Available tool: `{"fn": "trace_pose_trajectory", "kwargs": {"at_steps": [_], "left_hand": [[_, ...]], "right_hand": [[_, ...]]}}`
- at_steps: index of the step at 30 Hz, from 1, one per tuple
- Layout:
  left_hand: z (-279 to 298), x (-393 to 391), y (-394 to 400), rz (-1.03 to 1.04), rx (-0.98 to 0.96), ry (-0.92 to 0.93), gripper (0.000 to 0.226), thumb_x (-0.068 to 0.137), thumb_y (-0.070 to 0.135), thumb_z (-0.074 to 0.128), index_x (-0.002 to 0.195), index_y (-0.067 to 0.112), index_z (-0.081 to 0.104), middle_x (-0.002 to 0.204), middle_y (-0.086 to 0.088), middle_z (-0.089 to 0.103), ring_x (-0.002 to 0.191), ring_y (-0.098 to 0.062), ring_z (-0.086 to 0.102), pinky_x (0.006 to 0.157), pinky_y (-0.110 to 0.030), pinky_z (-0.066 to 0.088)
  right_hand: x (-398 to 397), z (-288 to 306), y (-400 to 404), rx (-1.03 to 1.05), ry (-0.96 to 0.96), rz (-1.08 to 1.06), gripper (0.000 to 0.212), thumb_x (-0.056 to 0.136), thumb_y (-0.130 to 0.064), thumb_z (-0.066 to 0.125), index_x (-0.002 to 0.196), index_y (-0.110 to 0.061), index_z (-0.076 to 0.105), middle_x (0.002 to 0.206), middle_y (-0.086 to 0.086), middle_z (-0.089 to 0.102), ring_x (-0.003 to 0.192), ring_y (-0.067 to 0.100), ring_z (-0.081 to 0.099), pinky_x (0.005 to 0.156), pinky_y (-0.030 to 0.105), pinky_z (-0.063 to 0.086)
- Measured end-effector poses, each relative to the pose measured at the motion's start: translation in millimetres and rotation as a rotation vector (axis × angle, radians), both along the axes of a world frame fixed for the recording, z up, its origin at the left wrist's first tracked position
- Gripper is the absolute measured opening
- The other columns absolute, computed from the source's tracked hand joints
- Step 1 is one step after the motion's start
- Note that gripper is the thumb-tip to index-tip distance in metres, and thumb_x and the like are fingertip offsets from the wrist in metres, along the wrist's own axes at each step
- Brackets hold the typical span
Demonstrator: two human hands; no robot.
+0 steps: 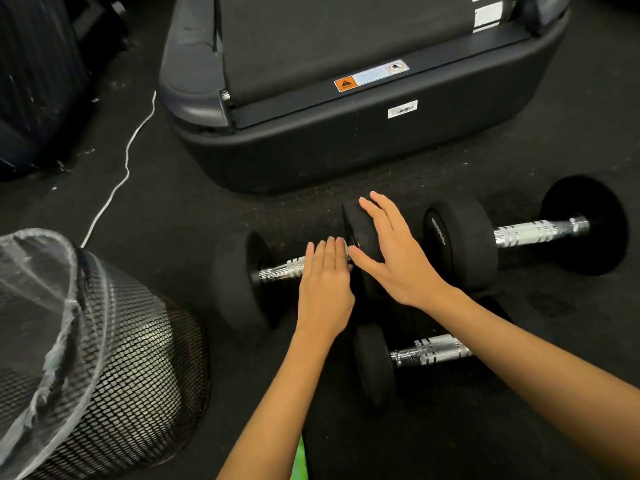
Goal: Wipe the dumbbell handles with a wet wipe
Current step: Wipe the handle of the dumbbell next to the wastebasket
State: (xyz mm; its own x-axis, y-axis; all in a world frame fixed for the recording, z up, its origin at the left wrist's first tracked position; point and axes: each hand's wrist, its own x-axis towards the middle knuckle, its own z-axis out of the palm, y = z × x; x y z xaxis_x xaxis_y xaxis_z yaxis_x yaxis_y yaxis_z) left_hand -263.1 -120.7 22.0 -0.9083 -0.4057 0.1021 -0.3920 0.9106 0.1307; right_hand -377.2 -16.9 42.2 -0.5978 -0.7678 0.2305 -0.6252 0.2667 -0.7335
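So there are three dumbbells on the dark speckled rubber floor [450, 445], all with fat round matte black heads and shiny chrome handles ringed with grooves. I'll place everything off the middle dumbbell [242, 278], since that's where the hands are.

The left hand [325, 289] lies flat over its handle [284, 268], fingers straight and together, not curled round anything. The right hand [391, 251] is spread open too, palm and straight fingers resting on the right-side head of that same dumbbell, thumb down near the bar. Can't see a wipe in either hand; if there's one under the left palm, it's hidden.

A second dumbbell [526, 230] sits just right of the middle one, its near head almost touching it. A third dumbbell [377, 362] lies closer to the person, partly under the right forearm.

Behind the middle dumbbell is the rounded plastic end of a treadmill [346, 147] with a warning sticker. To its left stands a black wire-mesh bin [131, 375] lined with a crinkly clear bag, and a thin white cord [128, 157] snakes across the floor beyond the bin.
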Motion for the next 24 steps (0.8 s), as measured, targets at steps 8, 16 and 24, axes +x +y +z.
{"fn": "trace_pose_trajectory", "kwargs": {"at_steps": [8,16,24], "left_hand": [[16,16,-41,-0.118,0.325,0.090,0.043,0.106,0.028,0.034,0.148,0.022,0.039,0.150,0.008,0.043,0.140,-0.002,0.032,0.119,-0.035,-0.014],[-6,1,-24,-0.144,-0.227,0.026,0.058,0.087,0.010,0.053,0.143,0.003,0.042,0.115,-0.003,0.061,0.104,-0.020,0.059,0.119,-0.056,0.017],[4,-11,-32,-0.084,-0.143,0.088,0.022,0.088,0.010,0.054,0.104,0.023,0.062,0.089,0.009,0.064,0.094,-0.012,0.062,0.118,-0.042,0.005]], "right_hand": [[2,-3,1,-0.074,-0.057,-0.013,0.071,0.094,-0.041,0.059,0.153,-0.016,0.027,0.162,-0.002,0.016,0.150,0.013,0.013,0.120,0.039,0.026],[1,-4,-2,-0.075,-0.041,-0.030,0.069,0.094,-0.035,0.062,0.152,-0.016,0.030,0.161,-0.002,0.019,0.149,0.013,0.017,0.119,0.041,0.029],[2,-3,-1,-0.073,-0.039,-0.023,0.070,0.093,-0.037,0.062,0.152,-0.016,0.030,0.160,-0.003,0.018,0.149,0.011,0.017,0.119,0.037,0.029]]}}
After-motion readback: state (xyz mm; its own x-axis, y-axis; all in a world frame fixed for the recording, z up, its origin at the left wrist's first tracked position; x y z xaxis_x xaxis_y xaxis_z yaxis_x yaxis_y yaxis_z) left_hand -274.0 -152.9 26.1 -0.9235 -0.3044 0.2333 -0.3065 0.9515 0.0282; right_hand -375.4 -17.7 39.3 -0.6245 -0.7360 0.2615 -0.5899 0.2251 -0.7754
